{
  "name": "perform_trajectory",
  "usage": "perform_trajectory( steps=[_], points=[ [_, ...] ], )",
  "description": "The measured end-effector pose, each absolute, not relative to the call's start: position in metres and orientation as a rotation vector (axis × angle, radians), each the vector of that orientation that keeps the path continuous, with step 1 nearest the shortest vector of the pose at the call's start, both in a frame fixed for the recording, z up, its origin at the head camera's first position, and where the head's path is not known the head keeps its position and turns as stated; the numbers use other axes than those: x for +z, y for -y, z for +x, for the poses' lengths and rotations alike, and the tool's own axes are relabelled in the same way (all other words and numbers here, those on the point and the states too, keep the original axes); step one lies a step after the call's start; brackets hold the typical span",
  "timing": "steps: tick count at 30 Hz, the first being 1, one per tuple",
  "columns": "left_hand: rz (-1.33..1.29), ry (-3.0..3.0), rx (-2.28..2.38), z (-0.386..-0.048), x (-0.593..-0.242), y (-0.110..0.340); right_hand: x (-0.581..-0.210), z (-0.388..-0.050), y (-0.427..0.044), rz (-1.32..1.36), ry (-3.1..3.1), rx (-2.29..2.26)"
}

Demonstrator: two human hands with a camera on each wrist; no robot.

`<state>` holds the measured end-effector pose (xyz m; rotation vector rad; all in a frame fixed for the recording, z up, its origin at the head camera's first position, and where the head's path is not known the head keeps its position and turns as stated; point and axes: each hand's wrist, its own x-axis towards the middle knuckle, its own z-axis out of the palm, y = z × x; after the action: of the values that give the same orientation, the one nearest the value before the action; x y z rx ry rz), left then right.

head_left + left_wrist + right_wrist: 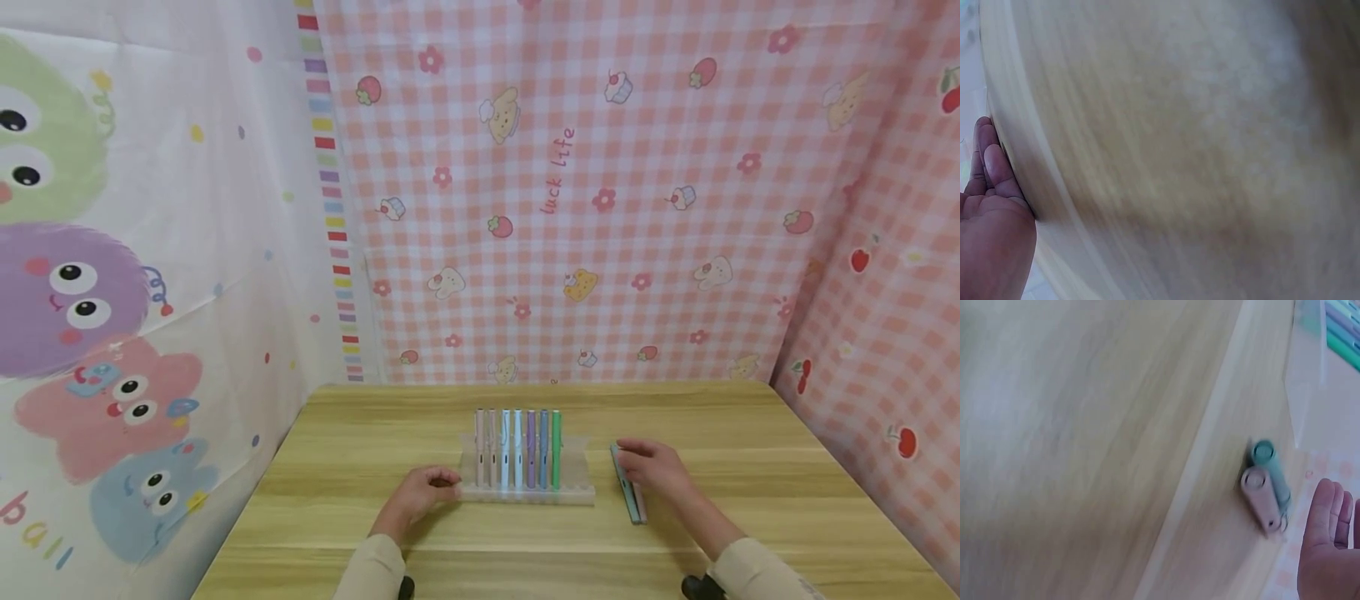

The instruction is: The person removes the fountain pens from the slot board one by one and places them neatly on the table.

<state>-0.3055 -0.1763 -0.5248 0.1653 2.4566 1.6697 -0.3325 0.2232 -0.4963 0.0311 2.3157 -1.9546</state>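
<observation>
A clear pen stand (527, 496) stands mid-table, holding a row of upright pens: two pinkish, two pale blue, a purple pen (532, 450), a blue one and a green pen (557, 450). At the stand's left end, my left hand (422, 497) grips the corner between thumb and fingers. To the right, a teal pen (627, 487) and a pink pen (1261, 495) lie side by side on the table. My right hand (658, 468) is over their far ends with its fingers fairly straight; whether it touches them is hidden.
The wood-grain table (315, 500) reaches back to a pink checked cloth (570, 250). A white cloth with cartoon figures (247, 250) hangs at the left, and another checked cloth (885, 333) hangs at the right.
</observation>
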Motion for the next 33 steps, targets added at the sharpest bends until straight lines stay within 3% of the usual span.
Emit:
perform_trajectory(
  steps=[33],
  points=[
    [0.196,-2.502,1.682,-0.306,-0.527,0.176,-0.512,-0.333,-0.148,-0.008,-2.328,-2.016]
  ],
)
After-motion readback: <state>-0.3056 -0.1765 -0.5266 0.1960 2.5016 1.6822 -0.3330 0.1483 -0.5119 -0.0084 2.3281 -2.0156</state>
